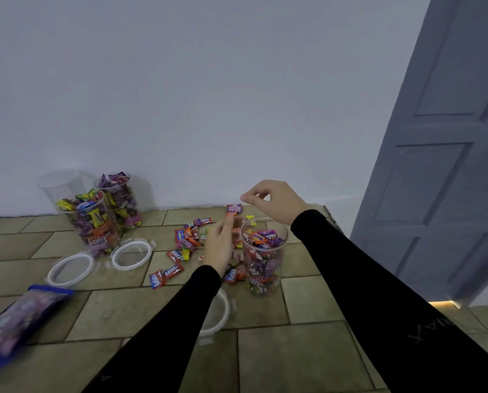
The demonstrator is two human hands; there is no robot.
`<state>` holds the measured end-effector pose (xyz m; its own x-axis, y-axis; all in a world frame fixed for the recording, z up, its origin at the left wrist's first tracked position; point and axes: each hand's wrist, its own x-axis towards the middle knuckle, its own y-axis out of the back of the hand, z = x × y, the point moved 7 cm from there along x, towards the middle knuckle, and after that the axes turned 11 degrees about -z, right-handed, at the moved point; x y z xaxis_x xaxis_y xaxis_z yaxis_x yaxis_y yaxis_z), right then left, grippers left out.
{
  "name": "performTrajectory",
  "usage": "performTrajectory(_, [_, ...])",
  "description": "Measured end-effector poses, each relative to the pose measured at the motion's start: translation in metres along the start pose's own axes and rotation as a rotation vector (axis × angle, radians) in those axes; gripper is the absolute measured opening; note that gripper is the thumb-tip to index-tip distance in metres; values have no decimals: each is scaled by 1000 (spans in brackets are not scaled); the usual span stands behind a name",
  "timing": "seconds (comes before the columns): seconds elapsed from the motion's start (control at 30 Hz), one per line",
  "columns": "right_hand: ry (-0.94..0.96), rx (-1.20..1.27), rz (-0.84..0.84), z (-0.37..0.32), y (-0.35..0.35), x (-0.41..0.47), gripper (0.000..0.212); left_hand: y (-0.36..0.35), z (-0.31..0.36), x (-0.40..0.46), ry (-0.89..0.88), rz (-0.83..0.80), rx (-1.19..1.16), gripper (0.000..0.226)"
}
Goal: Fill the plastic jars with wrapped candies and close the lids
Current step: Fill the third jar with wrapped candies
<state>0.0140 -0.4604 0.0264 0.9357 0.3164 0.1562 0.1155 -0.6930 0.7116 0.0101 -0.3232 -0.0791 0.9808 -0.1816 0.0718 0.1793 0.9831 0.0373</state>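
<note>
The clear plastic jar (pixel 263 259) stands on the tiled floor (pixel 308 350), nearly full, so each wrapped candy should be released low over its mouth and pressed down a little, to leave room for the lid. The left hand (pixel 219 245) reaches into the loose candies (pixel 186 242) with fingers bent around an orange wrapper, though blur hides the grip. The right hand (pixel 274 201) hovers above the jar with fingertips pinched together; I cannot tell whether it holds anything, and one lid (pixel 223 313) is half hidden under the left sleeve.
</note>
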Motion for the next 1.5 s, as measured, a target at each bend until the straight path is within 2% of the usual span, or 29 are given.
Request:
performTrajectory(0.07, [-54, 4, -18, 23, -11, 6, 28, 12, 0, 8, -32, 5, 171, 28])
performTrajectory(0.17, [-115, 274, 63, 51, -11, 14, 31, 28, -15, 24, -16, -9, 430, 12])
performTrajectory(0.23, [-136, 364, 105, 65, -6, 21, 33, 36, -27, 32, 15, -28, 620, 14])
performTrajectory(0.37, [-178, 372, 33, 87, -23, 37, 30, 34, -40, 40, 70, -41, 849, 34])
performTrajectory(0.5, [-269, 248, -83, 125, -53, 51, 14, 20, -43, 55, 106, -69, 1044, 50])
performTrajectory(0.53, [-277, 177, -128, 133, -59, 57, 18, 17, -45, 58, 128, -101, 1083, 55])
performTrajectory(0.63, [-255, -233, -400, 136, -79, 71, 60, 12, -52, 66, 194, -206, 1180, 69])
performTrajectory(0.7, [-234, -396, -468, 135, -89, 82, 72, 9, -60, 71, 222, -249, 1232, 71])
performTrajectory(0.83, [-223, -494, -567, 140, -107, 92, 86, 10, -69, 81, 226, -276, 1175, 64])
performTrajectory(1.0, [-203, -564, -603, 141, -119, 101, 68, 11, -67, 90, 185, -255, 1115, 52])
performTrajectory(1.1, [-199, -516, -583, 139, -119, 98, 69, 9, -69, 93, 181, -216, 1111, 38])
performTrajectory(1.2, [-193, -449, -574, 137, -118, 94, 57, 7, -69, 94, 205, -199, 1143, 19])
performTrajectory(1.37, [-185, -310, -512, 134, -110, 85, 39, 10, -65, 92, 213, -161, 1092, 15])
performTrajectory(1.5, [-229, -171, -460, 132, -101, 78, 39, 13, -54, 84, 206, -81, 913, 10])
